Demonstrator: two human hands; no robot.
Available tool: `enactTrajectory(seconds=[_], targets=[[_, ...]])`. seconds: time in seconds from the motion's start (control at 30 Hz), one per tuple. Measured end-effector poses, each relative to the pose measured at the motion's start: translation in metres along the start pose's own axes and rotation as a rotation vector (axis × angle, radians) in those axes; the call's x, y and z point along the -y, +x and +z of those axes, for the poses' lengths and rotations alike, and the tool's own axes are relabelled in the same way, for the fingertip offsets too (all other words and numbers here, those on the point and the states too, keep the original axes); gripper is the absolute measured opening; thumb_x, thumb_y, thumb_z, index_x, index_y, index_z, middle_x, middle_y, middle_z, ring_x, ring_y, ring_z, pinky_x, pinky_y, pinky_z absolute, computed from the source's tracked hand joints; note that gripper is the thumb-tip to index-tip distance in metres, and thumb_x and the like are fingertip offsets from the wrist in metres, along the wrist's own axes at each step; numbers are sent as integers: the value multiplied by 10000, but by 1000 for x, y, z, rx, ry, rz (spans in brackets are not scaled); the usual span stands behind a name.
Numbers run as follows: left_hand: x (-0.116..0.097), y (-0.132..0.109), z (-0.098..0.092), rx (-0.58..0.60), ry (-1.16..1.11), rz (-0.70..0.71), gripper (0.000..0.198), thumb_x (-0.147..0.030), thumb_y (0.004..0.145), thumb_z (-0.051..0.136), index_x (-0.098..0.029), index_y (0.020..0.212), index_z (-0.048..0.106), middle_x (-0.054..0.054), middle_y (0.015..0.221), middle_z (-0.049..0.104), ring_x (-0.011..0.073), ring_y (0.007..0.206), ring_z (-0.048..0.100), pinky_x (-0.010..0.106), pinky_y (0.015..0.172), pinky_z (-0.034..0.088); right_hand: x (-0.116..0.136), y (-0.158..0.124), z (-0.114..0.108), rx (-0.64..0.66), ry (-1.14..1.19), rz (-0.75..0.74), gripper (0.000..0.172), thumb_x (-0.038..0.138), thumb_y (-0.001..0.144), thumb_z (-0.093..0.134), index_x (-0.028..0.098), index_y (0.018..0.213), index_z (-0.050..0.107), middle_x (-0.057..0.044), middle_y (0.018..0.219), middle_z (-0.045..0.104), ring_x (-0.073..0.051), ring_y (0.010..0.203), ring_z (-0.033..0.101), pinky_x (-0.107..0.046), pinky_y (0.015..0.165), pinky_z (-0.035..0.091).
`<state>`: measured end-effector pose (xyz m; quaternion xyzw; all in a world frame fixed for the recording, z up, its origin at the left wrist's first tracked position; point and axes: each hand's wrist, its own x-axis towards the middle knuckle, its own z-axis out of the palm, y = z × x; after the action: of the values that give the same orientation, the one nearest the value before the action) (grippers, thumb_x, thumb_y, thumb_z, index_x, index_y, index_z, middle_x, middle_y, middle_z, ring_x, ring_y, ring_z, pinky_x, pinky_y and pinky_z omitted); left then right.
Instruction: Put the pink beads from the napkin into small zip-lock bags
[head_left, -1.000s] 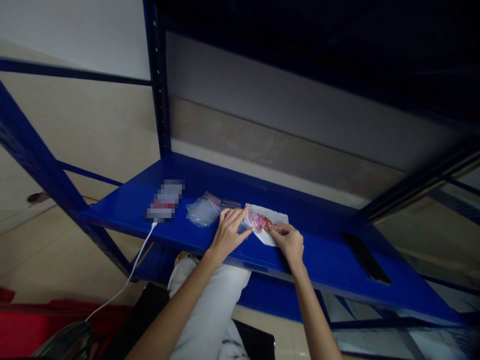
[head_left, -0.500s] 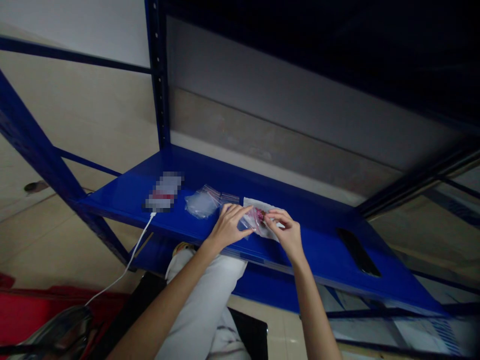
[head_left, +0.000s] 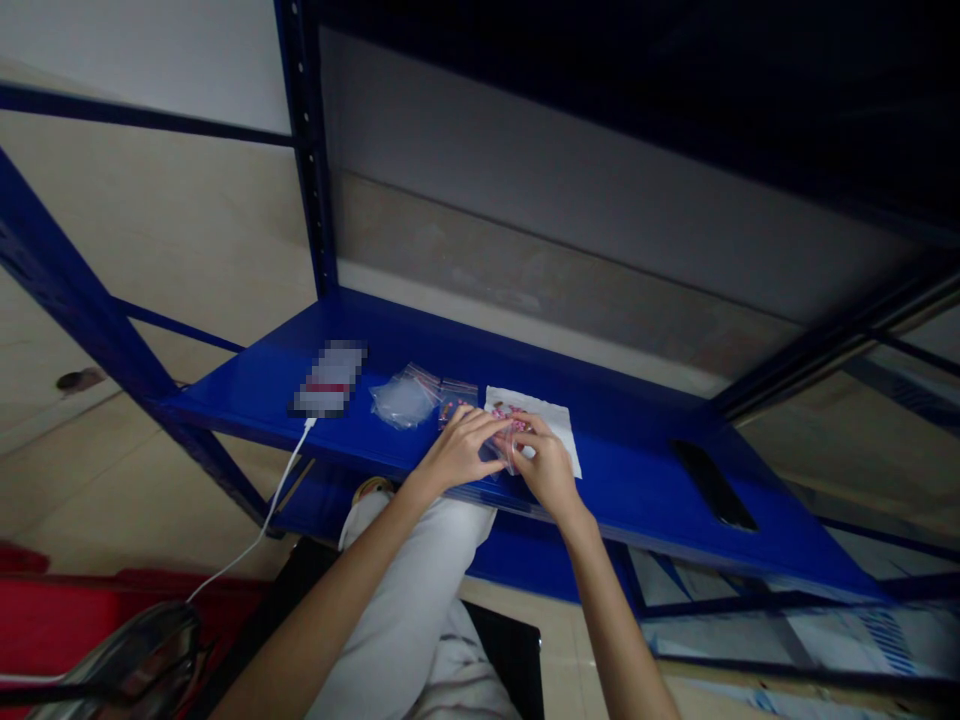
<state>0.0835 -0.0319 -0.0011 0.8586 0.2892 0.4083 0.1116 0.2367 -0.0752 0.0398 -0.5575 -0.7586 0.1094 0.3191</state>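
Blue steel shelving rack, low shelf (head_left: 645, 490) in front of a pale wall (head_left: 525, 200), upright post (head_left: 304, 170) at back left. Tiled floor (head_left: 135, 480) below, red item (head_left: 52, 640) at lower left, person's knee in white trousers (head_left: 405, 570) under the shelf edge. Dark flat slab (head_left: 712, 485) lies on the shelf at right, phone (head_left: 328, 378), pixelated and hard to make out, at left with white cable (head_left: 277, 505) hanging off the front edge.

Mid shelf: loose pile of clear plastic bags (head_left: 403, 402), then a small bag of beads (head_left: 457, 400) just beside it, partly behind the left hand. White paper sheet (head_left: 544, 425) lies flat right of that, hands over its near corner.

Left hand (head_left: 457, 450) lies curled, fingers reaching over the bag edge; can't tell if it's really gripping. Right hand (head_left: 547, 470) is closed, fingertips pinching the small clear zip bag (head_left: 506, 440), which sits between the hands, over the paper. Pink beads (head_left: 510, 414) show inside the bag, mostly hidden by fingers.

Step in hand looks like two-handed work on that one bag, at its top edge. Next move calls for a steady pinch, thin film, small beads.
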Motion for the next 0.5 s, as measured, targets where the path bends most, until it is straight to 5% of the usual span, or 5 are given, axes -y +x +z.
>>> enactTrajectory(seconds=[0.2, 0.37, 0.5], targets=[[2, -1, 2, 3, -3, 7, 397, -210, 673, 619, -200, 1065, 565, 47, 1033, 633, 206, 987, 551, 387, 952, 320, 5, -2, -5, 227, 183, -77, 207, 260, 852, 474, 199, 900, 666, -56, 1021, 636, -183, 938, 568, -313, 848, 430], [-1, 1, 2, -8, -12, -31, 475, -232, 691, 616, -191, 1152, 507, 70, 1130, 590, 215, 1055, 526, 391, 964, 317, -5, -5, -7, 175, 151, 68, 362, 247, 787, 536, 198, 1143, 585, -39, 862, 684, -169, 707, 606, -272, 647, 495], [-4, 2, 0, -26, -19, -102, 493, -203, 761, 557, -234, 1238, 438, 55, 1177, 557, 204, 1090, 506, 401, 986, 297, -14, -3, -11, 103, 226, 121, 380, 249, 759, 545, 193, 1128, 612, -63, 1000, 679, -162, 635, 620, -250, 533, 501]])
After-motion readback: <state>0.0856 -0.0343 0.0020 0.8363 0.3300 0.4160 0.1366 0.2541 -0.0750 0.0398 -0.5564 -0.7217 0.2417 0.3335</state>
